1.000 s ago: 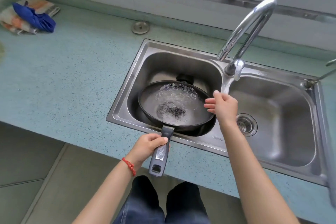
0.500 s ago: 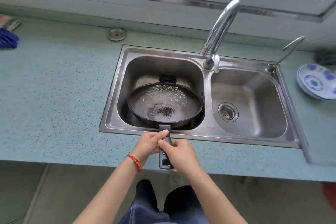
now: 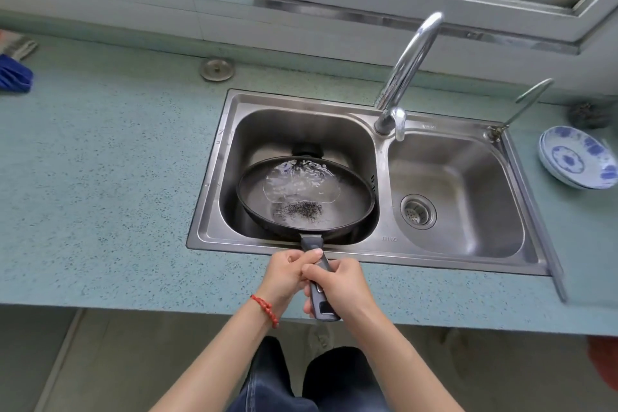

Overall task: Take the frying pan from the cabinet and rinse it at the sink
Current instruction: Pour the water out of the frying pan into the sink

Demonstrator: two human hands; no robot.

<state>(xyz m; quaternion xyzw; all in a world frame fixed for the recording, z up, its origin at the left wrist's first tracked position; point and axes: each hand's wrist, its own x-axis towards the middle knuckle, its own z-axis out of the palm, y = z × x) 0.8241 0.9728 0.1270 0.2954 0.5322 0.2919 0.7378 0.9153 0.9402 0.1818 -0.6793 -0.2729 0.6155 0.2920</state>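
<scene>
Pan (image 3: 306, 199) in the left basin, both your hands clamped on its handle (image 3: 317, 281).

Your left hand (image 3: 289, 274) and right hand (image 3: 339, 284) wrap the handle together, touching each other, above the counter (image 3: 110, 197) at the sink's (image 3: 468, 262) front rim. Pan fills most of the left basin: its right edge sits just beside the divider, little room either side, more room behind it toward the back wall. Right basin is open, only its drain (image 3: 418, 212) showing. Faucet (image 3: 406, 73) rises behind the divider, spout arching up and away, well apart from the pan. Plates (image 3: 578, 157) rest on the counter right of the sink. Pan is dark, round, shallow, tilted slightly; a clear pool of water lies in its far half, and a patch of dark specks sits nearer the handle.
</scene>
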